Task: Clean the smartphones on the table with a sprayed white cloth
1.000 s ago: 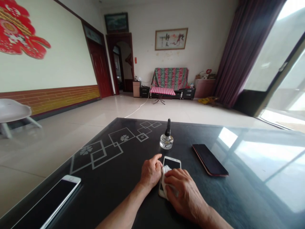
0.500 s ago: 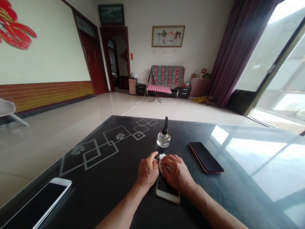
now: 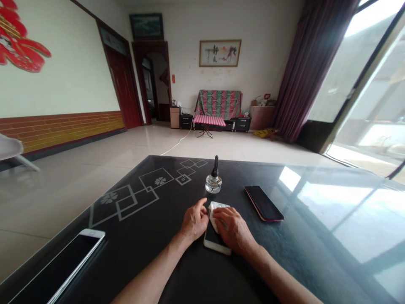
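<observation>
A white-framed smartphone lies screen up on the black table, between my two hands. My left hand is at its left edge, the fingers curled against the side and the index finger pointing forward. Under the bent fingers of my right hand a crumpled white tissue is pressed on the phone's screen. That hand hides the phone's right part. Just beyond the phone stands a small clear glass bottle with a black top, upright, with clear liquid in it.
To the right lies a dark phone in a reddish case. A large white tablet-like device rests at the near left. The glossy black table has a far edge in front of the bottle. Beyond it is a small table with a striped cloth.
My right hand and the tissue have shifted slightly on the screen, so the phone's top end now shows. The whole view has moved a little; the left hand stays at the phone's edge.
</observation>
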A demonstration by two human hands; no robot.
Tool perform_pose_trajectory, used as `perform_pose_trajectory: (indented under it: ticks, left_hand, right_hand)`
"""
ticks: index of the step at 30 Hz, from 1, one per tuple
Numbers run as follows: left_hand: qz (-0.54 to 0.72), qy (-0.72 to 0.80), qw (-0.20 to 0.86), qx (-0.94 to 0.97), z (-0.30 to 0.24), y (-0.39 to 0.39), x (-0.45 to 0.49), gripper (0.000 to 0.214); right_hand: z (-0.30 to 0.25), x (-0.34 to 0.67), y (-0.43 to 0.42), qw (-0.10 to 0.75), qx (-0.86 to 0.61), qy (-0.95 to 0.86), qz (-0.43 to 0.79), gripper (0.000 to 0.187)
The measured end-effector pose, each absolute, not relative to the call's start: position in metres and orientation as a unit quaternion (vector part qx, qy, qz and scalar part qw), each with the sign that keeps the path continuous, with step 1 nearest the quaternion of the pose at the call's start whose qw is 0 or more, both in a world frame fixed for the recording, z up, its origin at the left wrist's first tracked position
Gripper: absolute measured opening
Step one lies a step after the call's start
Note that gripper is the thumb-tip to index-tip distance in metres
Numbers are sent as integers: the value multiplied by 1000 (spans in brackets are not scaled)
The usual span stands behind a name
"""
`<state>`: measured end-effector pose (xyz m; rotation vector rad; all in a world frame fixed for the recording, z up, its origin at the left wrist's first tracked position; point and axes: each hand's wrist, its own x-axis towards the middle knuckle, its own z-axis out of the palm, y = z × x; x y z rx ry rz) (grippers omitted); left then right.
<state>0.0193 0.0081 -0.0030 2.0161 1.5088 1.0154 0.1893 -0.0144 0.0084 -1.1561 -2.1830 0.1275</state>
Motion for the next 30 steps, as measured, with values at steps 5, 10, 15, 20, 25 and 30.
perform_pose_trajectory:
  ticks: [5,10,15,20,25,30]
  left_hand:
    - [287,468,248,798,3,-27,5,103]
    - [300,478,227,794,-4,-42,15,108]
    - [322,480,226,785,-11,-37,23,108]
    - [324,472,220,790,-12,-36,21,102]
    - [320,471,224,791,-12,-35,19,101]
    - [321,469,221,792,-13,-34,19,100]
  right_hand:
    - [6,194,-24,355,-433,-826,61,22]
    - [6,197,-18,355,-448,-819,49,20]
    - [1,202,-7,358,-458,-813,34,21]
    - [0,202,1,353,-457,-816,30,24]
    - [2,201,-2,353,-467,-810,38,21]
    - [8,195,-24,337,-469,-815,53,20]
